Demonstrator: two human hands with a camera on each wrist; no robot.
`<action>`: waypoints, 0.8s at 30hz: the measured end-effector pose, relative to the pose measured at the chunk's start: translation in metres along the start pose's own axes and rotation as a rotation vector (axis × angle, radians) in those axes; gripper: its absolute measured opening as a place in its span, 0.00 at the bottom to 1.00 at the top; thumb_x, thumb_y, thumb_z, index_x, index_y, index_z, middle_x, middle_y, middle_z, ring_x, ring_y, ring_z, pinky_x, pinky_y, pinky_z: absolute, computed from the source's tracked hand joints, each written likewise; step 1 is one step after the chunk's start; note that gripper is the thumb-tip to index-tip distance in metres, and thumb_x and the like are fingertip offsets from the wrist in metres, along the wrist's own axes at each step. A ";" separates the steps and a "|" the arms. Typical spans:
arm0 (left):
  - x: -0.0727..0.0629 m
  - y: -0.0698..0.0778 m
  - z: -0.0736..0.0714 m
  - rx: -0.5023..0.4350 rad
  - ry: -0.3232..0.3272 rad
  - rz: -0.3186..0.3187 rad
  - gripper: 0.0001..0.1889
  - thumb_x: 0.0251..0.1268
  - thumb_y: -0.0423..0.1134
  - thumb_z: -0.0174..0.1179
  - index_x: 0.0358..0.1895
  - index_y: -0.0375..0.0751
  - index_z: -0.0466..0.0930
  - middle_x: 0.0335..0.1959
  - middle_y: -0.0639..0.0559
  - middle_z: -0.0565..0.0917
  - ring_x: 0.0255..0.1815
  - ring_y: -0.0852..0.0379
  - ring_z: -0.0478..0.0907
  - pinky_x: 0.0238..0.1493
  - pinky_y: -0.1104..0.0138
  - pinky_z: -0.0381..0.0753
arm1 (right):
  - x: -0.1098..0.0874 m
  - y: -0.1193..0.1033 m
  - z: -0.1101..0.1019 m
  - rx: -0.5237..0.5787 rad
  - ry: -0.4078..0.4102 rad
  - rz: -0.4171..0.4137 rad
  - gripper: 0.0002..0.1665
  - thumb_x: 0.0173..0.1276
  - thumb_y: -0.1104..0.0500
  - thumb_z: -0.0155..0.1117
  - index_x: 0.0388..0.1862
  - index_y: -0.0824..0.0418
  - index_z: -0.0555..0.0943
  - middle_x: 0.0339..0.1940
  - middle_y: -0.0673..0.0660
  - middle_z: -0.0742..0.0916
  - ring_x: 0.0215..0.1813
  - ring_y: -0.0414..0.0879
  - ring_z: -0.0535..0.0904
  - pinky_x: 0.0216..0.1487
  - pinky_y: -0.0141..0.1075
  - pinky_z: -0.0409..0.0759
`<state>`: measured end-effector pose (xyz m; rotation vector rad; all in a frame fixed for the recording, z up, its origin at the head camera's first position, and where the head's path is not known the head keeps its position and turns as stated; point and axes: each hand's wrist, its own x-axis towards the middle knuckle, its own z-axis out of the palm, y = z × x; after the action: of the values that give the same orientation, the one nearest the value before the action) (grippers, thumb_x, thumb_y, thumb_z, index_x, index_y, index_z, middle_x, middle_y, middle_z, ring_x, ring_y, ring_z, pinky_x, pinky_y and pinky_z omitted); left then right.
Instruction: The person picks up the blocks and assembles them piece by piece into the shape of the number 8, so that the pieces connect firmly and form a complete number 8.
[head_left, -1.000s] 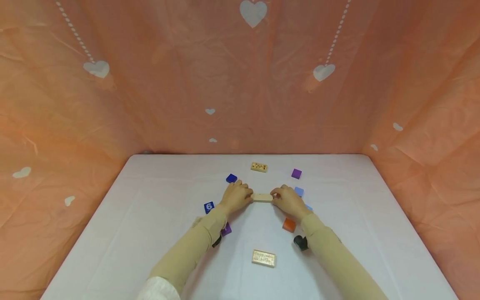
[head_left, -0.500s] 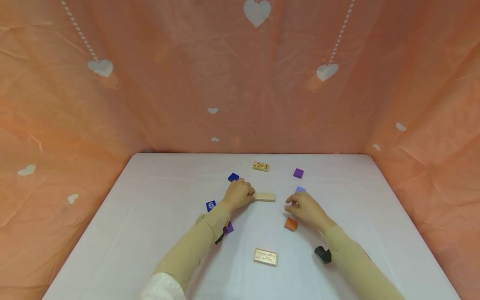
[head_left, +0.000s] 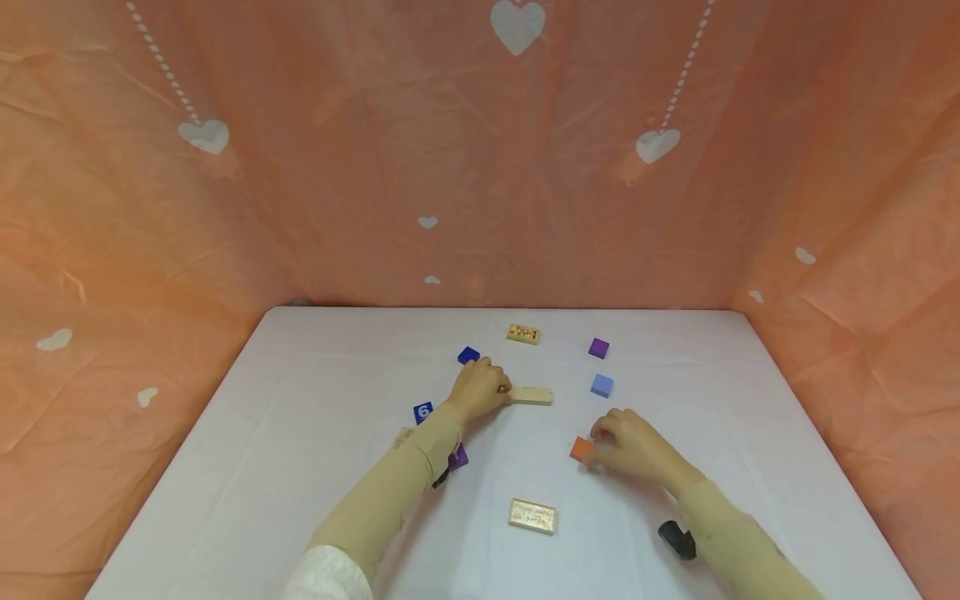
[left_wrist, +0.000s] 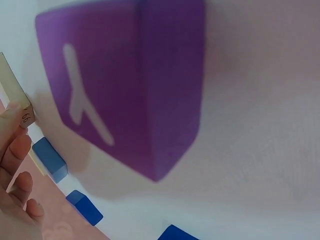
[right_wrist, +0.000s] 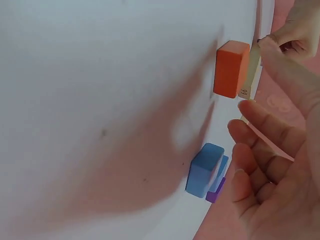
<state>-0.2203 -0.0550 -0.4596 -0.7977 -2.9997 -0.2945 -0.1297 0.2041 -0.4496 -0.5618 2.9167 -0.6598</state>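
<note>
My left hand (head_left: 478,390) pinches the left end of a pale wooden block (head_left: 532,397) lying on the table. In the left wrist view, thumb and fingertips meet at the end of that wooden block (left_wrist: 15,82), which bears small dark digits. My right hand (head_left: 637,448) is beside an orange block (head_left: 581,450), its thumb overlapping the block in the head view. In the right wrist view, my right hand's fingers (right_wrist: 272,130) are spread and loosely bent, with a gap to the orange block (right_wrist: 231,70).
A light blue block (head_left: 602,385) and a purple block (head_left: 598,348) lie at the right. Left are dark blue blocks (head_left: 423,412) and a purple block (head_left: 458,457), partly behind the left arm. Gold-patterned blocks lie at the back (head_left: 523,334) and front (head_left: 532,516).
My right hand has let go of the wooden block's right end and moved right and nearer, to the orange block. The left hand stays at the left end.
</note>
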 end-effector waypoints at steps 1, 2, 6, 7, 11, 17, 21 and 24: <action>0.000 0.000 0.000 0.003 -0.001 -0.001 0.09 0.53 0.47 0.66 0.36 0.50 0.87 0.33 0.57 0.85 0.35 0.59 0.70 0.42 0.66 0.67 | -0.001 0.000 0.000 -0.005 -0.002 -0.001 0.21 0.47 0.46 0.74 0.34 0.57 0.82 0.33 0.48 0.81 0.40 0.44 0.73 0.46 0.42 0.75; 0.000 0.000 0.000 0.002 -0.001 -0.004 0.09 0.53 0.47 0.66 0.36 0.50 0.87 0.33 0.57 0.85 0.35 0.59 0.70 0.42 0.66 0.67 | -0.001 0.000 0.001 -0.008 -0.004 0.000 0.21 0.47 0.46 0.74 0.35 0.57 0.81 0.33 0.48 0.81 0.39 0.43 0.72 0.46 0.42 0.75; 0.000 0.000 0.000 -0.018 -0.007 -0.021 0.10 0.52 0.47 0.67 0.37 0.50 0.87 0.34 0.57 0.86 0.35 0.59 0.70 0.41 0.66 0.66 | -0.003 0.002 0.002 -0.020 -0.003 -0.010 0.20 0.47 0.47 0.74 0.34 0.58 0.81 0.31 0.48 0.80 0.37 0.42 0.72 0.44 0.41 0.75; -0.001 0.000 0.000 -0.024 -0.008 -0.025 0.10 0.52 0.47 0.67 0.38 0.50 0.87 0.34 0.57 0.86 0.35 0.59 0.70 0.42 0.66 0.66 | -0.003 0.003 0.003 -0.023 0.001 -0.011 0.19 0.48 0.47 0.74 0.33 0.58 0.81 0.31 0.48 0.80 0.37 0.42 0.71 0.43 0.41 0.75; -0.002 0.000 0.000 -0.041 -0.008 -0.030 0.11 0.52 0.47 0.67 0.38 0.49 0.87 0.35 0.57 0.86 0.36 0.59 0.71 0.42 0.66 0.67 | -0.004 0.005 0.005 -0.028 0.020 -0.031 0.15 0.50 0.50 0.73 0.32 0.57 0.81 0.32 0.48 0.81 0.37 0.42 0.72 0.43 0.40 0.74; -0.001 -0.001 0.001 -0.059 -0.008 -0.035 0.11 0.53 0.46 0.66 0.39 0.48 0.87 0.36 0.56 0.86 0.37 0.58 0.72 0.44 0.65 0.68 | -0.003 0.006 0.008 -0.035 0.031 -0.048 0.13 0.52 0.53 0.71 0.34 0.57 0.82 0.33 0.48 0.82 0.38 0.41 0.73 0.45 0.40 0.76; -0.001 -0.001 0.001 -0.072 -0.014 -0.037 0.11 0.54 0.46 0.66 0.39 0.47 0.87 0.37 0.55 0.86 0.38 0.58 0.73 0.44 0.65 0.69 | -0.002 0.005 0.008 -0.027 0.033 -0.064 0.11 0.54 0.57 0.70 0.36 0.59 0.82 0.33 0.48 0.82 0.38 0.41 0.74 0.46 0.41 0.77; -0.002 -0.001 0.001 -0.075 -0.014 -0.036 0.11 0.53 0.45 0.66 0.39 0.48 0.87 0.36 0.55 0.86 0.37 0.58 0.72 0.43 0.65 0.69 | 0.001 0.004 0.008 -0.026 0.037 -0.082 0.10 0.55 0.59 0.69 0.36 0.59 0.83 0.33 0.49 0.82 0.38 0.42 0.74 0.45 0.41 0.77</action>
<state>-0.2192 -0.0563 -0.4607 -0.7545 -3.0355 -0.4068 -0.1304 0.2044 -0.4586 -0.6822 2.9543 -0.6495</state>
